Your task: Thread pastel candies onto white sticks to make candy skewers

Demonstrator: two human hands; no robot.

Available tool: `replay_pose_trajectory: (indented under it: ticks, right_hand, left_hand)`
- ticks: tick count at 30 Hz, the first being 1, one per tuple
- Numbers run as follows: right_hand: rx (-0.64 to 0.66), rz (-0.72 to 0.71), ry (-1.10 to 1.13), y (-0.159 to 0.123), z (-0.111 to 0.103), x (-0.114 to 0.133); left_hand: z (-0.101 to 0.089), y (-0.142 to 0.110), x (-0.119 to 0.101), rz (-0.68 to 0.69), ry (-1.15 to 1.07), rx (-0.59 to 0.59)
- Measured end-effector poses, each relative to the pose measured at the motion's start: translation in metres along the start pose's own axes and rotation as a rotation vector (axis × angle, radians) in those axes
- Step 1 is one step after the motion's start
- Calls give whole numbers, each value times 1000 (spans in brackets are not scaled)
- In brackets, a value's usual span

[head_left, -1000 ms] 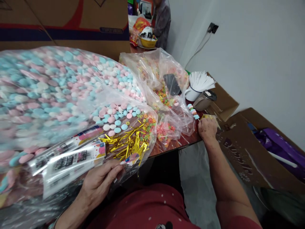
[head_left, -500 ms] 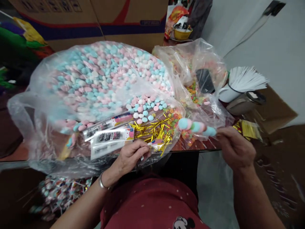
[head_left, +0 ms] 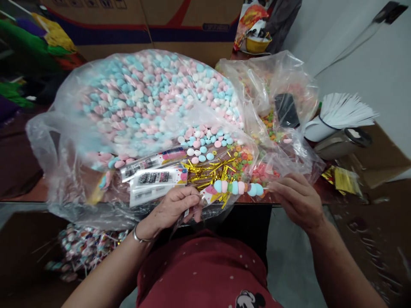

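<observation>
My right hand (head_left: 298,201) pinches the white stick of a marshmallow skewer (head_left: 238,188), threaded with blue and pink marshmallows and a few coloured rings. The skewer lies level, its far end at the mouth of a printed clear wrapper (head_left: 208,194). That wrapper is pinched in my left hand (head_left: 180,205); whether the tip is inside it I cannot tell. Just behind the hands lie gold twist ties (head_left: 208,173) and a stack of printed wrappers (head_left: 157,179). Loose ring candies (head_left: 239,158) are scattered behind the skewer.
A big clear bag of marshmallows (head_left: 144,94) covers the table's left and middle. Right of it are a bag of ring candies (head_left: 269,81) with a black object (head_left: 287,110), and a mug of white sticks (head_left: 324,124). Wrapped skewers (head_left: 86,248) fill a box below left.
The skewer has moved left and down with my right hand, from apart to the wrapper's mouth. My left hand still holds the wrapper. The camera view has shifted slightly.
</observation>
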State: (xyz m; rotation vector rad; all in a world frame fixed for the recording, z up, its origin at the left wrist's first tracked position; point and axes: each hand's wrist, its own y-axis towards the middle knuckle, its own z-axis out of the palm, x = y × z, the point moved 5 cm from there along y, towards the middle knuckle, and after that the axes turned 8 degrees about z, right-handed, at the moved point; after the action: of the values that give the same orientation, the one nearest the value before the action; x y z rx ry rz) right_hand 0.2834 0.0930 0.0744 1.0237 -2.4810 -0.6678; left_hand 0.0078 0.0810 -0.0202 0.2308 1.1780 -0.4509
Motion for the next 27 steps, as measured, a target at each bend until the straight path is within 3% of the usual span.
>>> replay_pose_trajectory:
  ticks: [8, 15, 18, 27]
  right_hand:
    - [70, -50, -27, 6, -11, 0]
    - [96, -96, -29, 10, -11, -1]
    - [92, -103, -8, 12, -9, 1]
    - [106, -119, -7, 21, -8, 5]
  left_hand:
    - [-7, -2, -2, -157, 225, 26]
    - [-11, -3, -4, -187, 273, 7]
    - [-9, -2, -5, -213, 344, 58]
    - [-6, 2, -17, -118, 529, 128]
